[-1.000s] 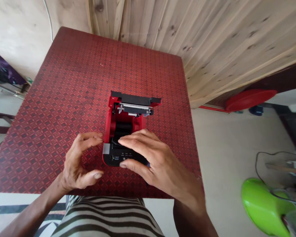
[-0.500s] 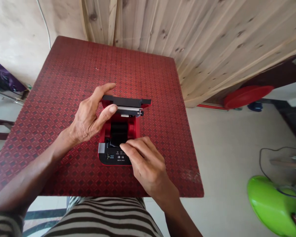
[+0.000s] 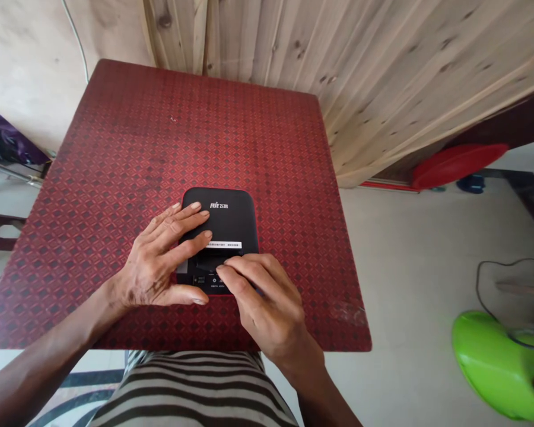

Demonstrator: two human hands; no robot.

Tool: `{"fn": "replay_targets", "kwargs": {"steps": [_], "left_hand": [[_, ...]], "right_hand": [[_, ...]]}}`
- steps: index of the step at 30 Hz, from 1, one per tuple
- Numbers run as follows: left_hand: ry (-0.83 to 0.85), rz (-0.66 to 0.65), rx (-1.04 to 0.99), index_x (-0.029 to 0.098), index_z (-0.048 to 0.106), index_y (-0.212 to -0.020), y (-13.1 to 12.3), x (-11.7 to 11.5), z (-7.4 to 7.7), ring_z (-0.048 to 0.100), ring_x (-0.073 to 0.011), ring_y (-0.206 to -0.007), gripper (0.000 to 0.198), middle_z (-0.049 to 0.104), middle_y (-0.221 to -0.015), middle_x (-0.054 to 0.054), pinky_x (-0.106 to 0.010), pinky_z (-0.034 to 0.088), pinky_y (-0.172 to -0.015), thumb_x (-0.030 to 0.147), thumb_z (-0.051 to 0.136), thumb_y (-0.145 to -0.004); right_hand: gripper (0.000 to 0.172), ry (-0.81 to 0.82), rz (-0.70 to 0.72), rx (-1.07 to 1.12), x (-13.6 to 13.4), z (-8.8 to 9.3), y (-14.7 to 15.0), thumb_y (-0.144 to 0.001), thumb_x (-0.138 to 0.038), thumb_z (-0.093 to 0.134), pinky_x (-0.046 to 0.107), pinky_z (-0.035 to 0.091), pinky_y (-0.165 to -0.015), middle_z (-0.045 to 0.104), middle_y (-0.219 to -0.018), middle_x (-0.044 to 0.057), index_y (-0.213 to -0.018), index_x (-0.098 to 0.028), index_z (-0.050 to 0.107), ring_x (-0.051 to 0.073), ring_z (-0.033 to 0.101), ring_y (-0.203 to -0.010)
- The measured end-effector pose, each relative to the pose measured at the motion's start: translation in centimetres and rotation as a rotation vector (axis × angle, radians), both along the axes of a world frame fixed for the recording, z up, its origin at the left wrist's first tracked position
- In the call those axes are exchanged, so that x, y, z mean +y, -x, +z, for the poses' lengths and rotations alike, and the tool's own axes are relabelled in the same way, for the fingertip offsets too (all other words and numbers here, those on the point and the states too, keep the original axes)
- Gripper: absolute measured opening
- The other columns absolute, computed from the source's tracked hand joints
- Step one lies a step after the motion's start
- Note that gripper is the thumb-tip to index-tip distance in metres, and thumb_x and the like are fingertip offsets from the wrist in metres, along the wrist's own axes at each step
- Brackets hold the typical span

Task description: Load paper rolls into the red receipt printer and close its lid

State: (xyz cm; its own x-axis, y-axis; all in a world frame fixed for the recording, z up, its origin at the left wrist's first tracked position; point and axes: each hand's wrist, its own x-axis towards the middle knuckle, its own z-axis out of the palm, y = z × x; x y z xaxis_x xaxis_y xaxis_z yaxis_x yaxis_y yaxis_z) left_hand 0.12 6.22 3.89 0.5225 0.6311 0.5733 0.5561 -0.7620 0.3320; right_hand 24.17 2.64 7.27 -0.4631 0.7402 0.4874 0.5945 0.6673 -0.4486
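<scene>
A small black thermal receipt printer (image 3: 218,222) sits near the front of the table, its lid now shut and hiding the red interior. The lid has a white printed logo and a white barcode label. My left hand (image 3: 160,255) lies flat on the lid's left side, fingers spread. My right hand (image 3: 262,296) rests across the printer's front edge, covering part of the paper slot and the small front panel. Neither hand holds anything else.
The printer stands on a red diamond-patterned table (image 3: 160,136), backed by a pale wooden plank wall (image 3: 338,47). On the floor at right lie a red plastic lid (image 3: 456,166), a black cable (image 3: 478,290) and a green plastic object (image 3: 489,362).
The printer's lid has swung down from upright to shut, covering the red interior. My left hand has moved from the lid's edge to lying flat on top.
</scene>
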Motion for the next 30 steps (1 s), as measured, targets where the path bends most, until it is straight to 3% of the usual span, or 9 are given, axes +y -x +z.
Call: {"fn": "replay_targets", "kwargs": {"steps": [5,11,17,21,25,27,30], "left_hand": [[-0.047,0.022,0.138,0.022,0.056,-0.149,0.0,-0.6,0.8,0.060,-0.0396,-0.145,0.105,0.064,-0.152,-0.020,-0.058,0.050,-0.122,0.097,0.057,-0.076],[-0.031,0.014,0.218,0.020,0.054,-0.152,0.3,-0.9,1.6,0.059,-0.0406,-0.146,0.097,0.060,-0.155,-0.020,-0.057,0.052,-0.120,0.083,0.072,-0.081],[-0.056,0.011,0.189,0.017,0.048,-0.156,0.4,-0.9,0.4,0.056,-0.0410,-0.148,0.099,0.060,-0.155,-0.022,-0.057,0.050,-0.122,0.076,0.076,-0.083],[-0.031,0.136,0.040,0.023,0.050,-0.155,0.0,-2.5,-0.8,0.057,-0.0414,-0.146,0.092,0.057,-0.156,-0.021,-0.060,0.054,-0.117,0.069,0.080,-0.082],[-0.068,0.300,-0.088,0.025,0.055,-0.147,-0.5,-5.0,-1.6,0.068,-0.0315,-0.129,0.076,0.064,-0.144,-0.015,-0.045,0.064,-0.102,0.051,0.087,-0.084],[-0.095,0.320,-0.095,0.024,0.058,-0.141,-0.7,-5.8,-2.0,0.072,-0.0281,-0.119,0.064,0.069,-0.135,-0.014,-0.041,0.066,-0.095,0.044,0.086,-0.087],[-0.135,0.327,-0.076,0.022,0.059,-0.136,-0.8,-6.2,-2.7,0.074,-0.0267,-0.113,0.053,0.071,-0.130,-0.015,-0.039,0.066,-0.088,0.042,0.081,-0.092]], "right_hand": [[0.024,-0.001,-0.002,0.004,0.1,0.3,0.0,-0.102,-0.004,0.059,0.036,0.062,-0.085,0.080,-0.098,0.007,-0.111,-0.021,0.074,0.020,0.072,-0.091],[0.024,0.002,0.008,0.024,0.2,0.2,0.1,-0.101,-0.003,0.058,0.036,0.062,-0.084,0.080,-0.099,0.008,-0.110,-0.018,0.074,0.020,0.071,-0.090],[0.032,0.002,0.002,0.062,0.1,0.6,-0.2,-0.097,-0.001,0.063,0.038,0.064,-0.089,0.079,-0.106,0.010,-0.123,-0.017,0.070,0.022,0.073,-0.098],[0.034,0.011,-0.210,0.112,1.1,0.7,-2.5,-0.099,-0.010,0.068,0.041,0.064,-0.089,0.078,-0.118,0.009,-0.128,-0.027,0.071,0.023,0.075,-0.104],[0.013,0.186,-0.400,0.219,3.9,-1.7,-5.6,-0.103,-0.024,0.065,0.037,0.063,-0.078,0.080,-0.102,0.005,-0.106,-0.026,0.077,0.021,0.076,-0.090],[0.016,0.327,-0.391,0.264,5.6,-3.6,-6.4,-0.103,-0.030,0.063,0.038,0.063,-0.083,0.081,-0.100,0.005,-0.102,-0.025,0.078,0.021,0.076,-0.092],[0.024,0.492,-0.320,0.333,7.8,-5.9,-6.2,-0.101,-0.038,0.064,0.042,0.061,-0.094,0.081,-0.116,0.008,-0.116,-0.024,0.077,0.023,0.077,-0.105]]}}
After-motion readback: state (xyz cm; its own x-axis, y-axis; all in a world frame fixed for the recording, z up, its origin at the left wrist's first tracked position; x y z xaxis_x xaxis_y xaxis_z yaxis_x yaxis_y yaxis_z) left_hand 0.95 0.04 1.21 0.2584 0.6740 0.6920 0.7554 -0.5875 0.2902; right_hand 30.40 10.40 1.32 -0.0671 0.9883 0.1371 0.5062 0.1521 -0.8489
